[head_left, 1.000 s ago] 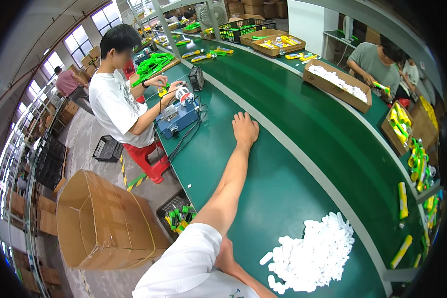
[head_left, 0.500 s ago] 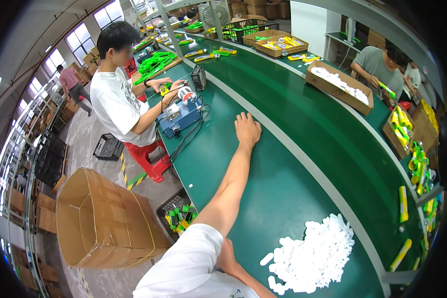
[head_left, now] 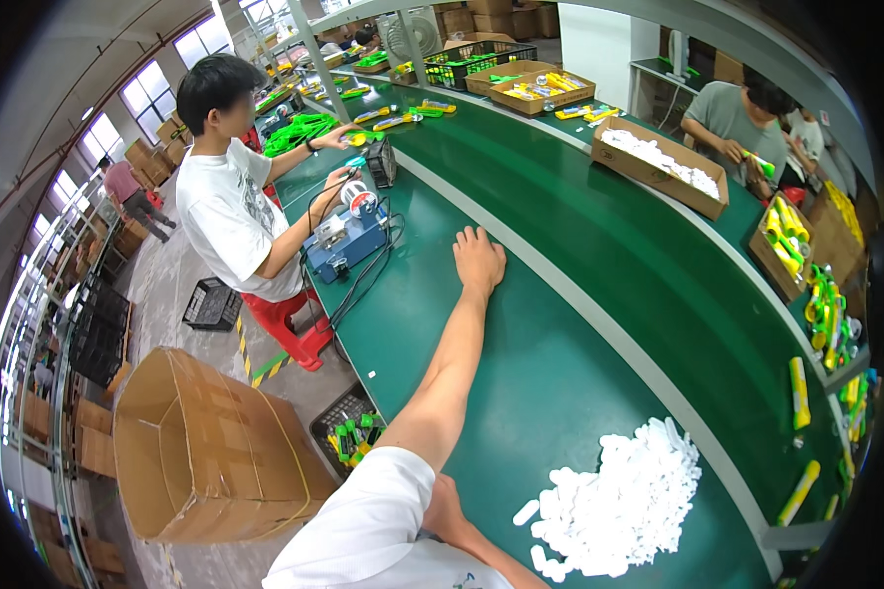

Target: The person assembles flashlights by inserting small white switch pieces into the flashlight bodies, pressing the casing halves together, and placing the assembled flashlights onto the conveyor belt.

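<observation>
My left hand (head_left: 479, 260) lies on the green table (head_left: 521, 363) beside the pale rail of the conveyor belt (head_left: 570, 231). Its fingers are stretched out over the surface, and nothing shows in them. My right hand (head_left: 445, 508) is low by the table's near edge, tucked against my left elbow. The fingers of that hand are hidden behind my left arm. On the table to the right of my arms lies a heap of small white rounded plastic pieces (head_left: 614, 501).
A seated co-worker (head_left: 236, 187) is at the far left by a blue soldering machine (head_left: 349, 240) with cables. An open cardboard box (head_left: 236, 442) and a black crate (head_left: 349, 422) stand left of the table. Across the belt sits a box of white pieces (head_left: 658, 172).
The co-worker at the left has reached one hand toward the belt with a small yellow thing. My view has shifted slightly; both my hands rest where they were.
</observation>
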A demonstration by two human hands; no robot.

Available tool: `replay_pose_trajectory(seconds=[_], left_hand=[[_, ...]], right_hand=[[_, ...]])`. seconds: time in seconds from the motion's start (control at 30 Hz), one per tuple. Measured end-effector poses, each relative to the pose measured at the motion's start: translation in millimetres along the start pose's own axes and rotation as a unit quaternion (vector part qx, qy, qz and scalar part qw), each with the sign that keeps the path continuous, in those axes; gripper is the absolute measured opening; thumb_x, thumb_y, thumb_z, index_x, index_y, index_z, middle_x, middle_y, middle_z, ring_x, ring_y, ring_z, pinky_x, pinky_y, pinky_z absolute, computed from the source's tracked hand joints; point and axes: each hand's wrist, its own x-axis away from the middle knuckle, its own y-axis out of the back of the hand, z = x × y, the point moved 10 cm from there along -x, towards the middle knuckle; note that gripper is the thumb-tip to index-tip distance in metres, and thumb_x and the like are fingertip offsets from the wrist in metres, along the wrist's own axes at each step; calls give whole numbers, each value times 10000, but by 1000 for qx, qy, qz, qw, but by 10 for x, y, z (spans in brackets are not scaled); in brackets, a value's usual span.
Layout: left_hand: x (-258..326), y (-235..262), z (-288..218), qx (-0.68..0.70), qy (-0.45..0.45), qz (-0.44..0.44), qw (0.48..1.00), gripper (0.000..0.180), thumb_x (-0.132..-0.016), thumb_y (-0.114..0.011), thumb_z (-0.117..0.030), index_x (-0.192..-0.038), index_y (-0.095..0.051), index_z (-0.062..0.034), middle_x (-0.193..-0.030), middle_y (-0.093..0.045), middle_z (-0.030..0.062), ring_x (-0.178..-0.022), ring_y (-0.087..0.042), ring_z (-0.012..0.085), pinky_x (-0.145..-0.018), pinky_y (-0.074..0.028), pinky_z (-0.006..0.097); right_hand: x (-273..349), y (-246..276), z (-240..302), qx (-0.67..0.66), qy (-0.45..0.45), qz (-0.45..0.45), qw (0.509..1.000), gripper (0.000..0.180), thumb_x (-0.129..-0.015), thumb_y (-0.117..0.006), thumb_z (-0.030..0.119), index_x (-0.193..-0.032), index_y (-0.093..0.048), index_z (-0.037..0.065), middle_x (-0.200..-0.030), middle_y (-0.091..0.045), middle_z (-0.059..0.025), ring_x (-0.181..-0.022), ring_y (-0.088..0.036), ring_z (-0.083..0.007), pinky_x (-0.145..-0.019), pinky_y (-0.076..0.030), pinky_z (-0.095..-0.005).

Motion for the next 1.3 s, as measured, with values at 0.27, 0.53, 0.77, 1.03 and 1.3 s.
replay_pose_trajectory(seconds=[0.27, 0.53, 0.77, 1.03, 1.3], left_hand=[[-4, -10, 6, -6, -1, 7, 1000, 247, -836, -605, -223, -985, -604, -27, -1048, -563, 146, -1023, -539, 318, -853, -446, 436], [-1, -21, 6, -6, 0, 8, 1000, 251, -839, -599, -228, -989, -603, -27, -1051, -563, 146, -1028, -539, 318, -865, -449, 440], [-8, -34, -12, -5, 2, 15, 1000, 257, -843, -589, -229, -995, -604, -23, -1064, -565, 150, -1038, -538, 320, -874, -448, 443], [-5, -42, 2, -5, 2, 20, 1000, 257, -846, -586, -225, -1001, -606, -21, -1072, -566, 154, -1047, -536, 323, -882, -447, 444], [-1, -49, -11, -3, 0, 16, 1000, 247, -848, -589, -226, -990, -600, -23, -1057, -562, 153, -1037, -534, 326, -871, -445, 447]], right_hand=[[-6, -12, 16, -11, -4, 10, 1000, 162, -859, -656, 125, -968, -620, 10, -853, -655, -200, -735, -631, -403, -658, -508, -412], [27, -66, -78, 17, 1, 16, 1000, 151, -851, -641, 131, -941, -623, 12, -856, -656, -207, -750, -620, -424, -655, -503, -435], [9, -31, -50, 15, 1, 6, 1000, 144, -850, -635, 122, -944, -624, 13, -845, -650, -207, -743, -615, -428, -649, -498, -444], [22, -47, -59, 21, -4, 13, 1000, 138, -850, -634, 115, -936, -621, 7, -845, -649, -209, -744, -616, -427, -645, -499, -446], [-4, -5, -14, 11, -15, 8, 1000, 129, -853, -627, 113, -934, -621, 13, -845, -650, -205, -742, -615, -428, -646, -500, -446]])
